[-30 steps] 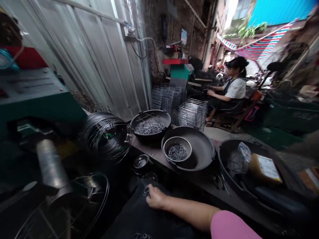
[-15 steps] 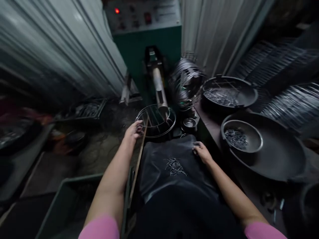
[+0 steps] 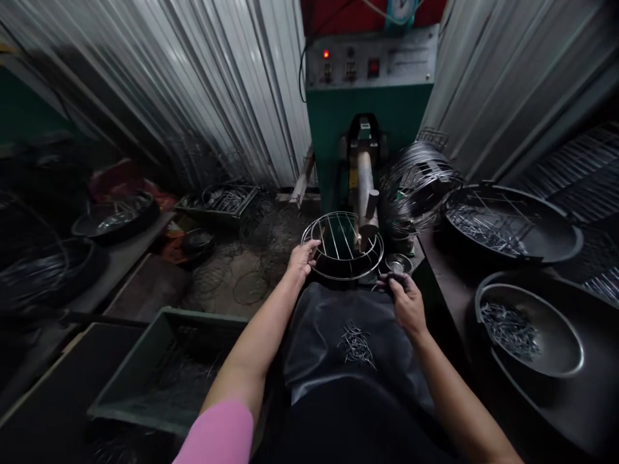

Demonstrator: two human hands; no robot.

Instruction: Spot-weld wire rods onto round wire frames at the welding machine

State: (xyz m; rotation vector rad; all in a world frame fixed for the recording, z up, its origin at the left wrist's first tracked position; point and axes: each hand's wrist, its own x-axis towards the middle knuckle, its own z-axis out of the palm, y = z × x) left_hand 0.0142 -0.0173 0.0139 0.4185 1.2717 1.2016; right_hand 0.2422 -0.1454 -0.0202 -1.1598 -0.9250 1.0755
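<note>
At frame centre, your left hand (image 3: 302, 260) pinches the wire rack (image 3: 343, 249), likely light, stiff, best rim-held; right hand (image 3: 409, 303): grip unclear.

My one camera sits on my head, facing forward and steeply down over the smooth black sheet (image 3: 316, 319) on my lap. It is near enough that my left hand (image 3: 303, 260) and right hand (image 3: 409, 303) reach mid-view at arm's length. Straight ahead, far, it faces a boxy green metal machine (image 3: 331, 119); its breadth spans a green plastic crate (image 3: 128, 374), near left, to a wide dark metal pan (image 3: 594, 403), near right.
</note>
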